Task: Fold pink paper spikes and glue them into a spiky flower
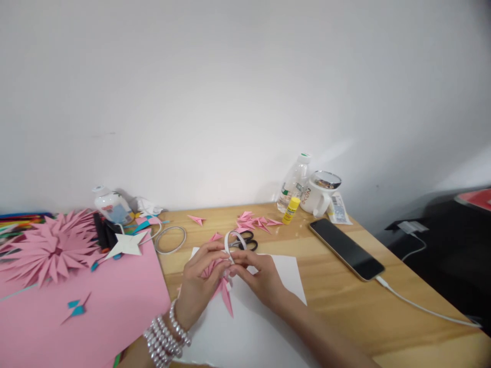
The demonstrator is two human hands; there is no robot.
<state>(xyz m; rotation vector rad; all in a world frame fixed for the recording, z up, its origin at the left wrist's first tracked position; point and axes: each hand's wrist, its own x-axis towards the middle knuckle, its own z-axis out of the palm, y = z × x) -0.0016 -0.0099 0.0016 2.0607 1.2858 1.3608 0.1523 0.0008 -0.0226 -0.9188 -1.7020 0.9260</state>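
Observation:
My left hand (pixel 199 286) and my right hand (pixel 259 276) meet over a white sheet of paper (pixel 253 327) on the wooden table (pixel 345 306). Together they hold folded pink paper pieces (pixel 224 294), whose pointed tips stick out below the fingers. A curled white strip (pixel 232 240) rises from between the fingertips of both hands. Both hands have their fingers pinched closed. Pearl bracelets (pixel 166 337) circle my left wrist.
Black scissors (pixel 247 240) lie just behind the hands, with more folded pink pieces (pixel 255 222) beyond. A yellow glue stick (pixel 291 210), a bottle (pixel 293 181) and a white mug (pixel 320 194) stand at the back. A phone (pixel 345 249) lies right; a pink sheet (pixel 88 306) and a pink paper flower (pixel 49 250) lie left.

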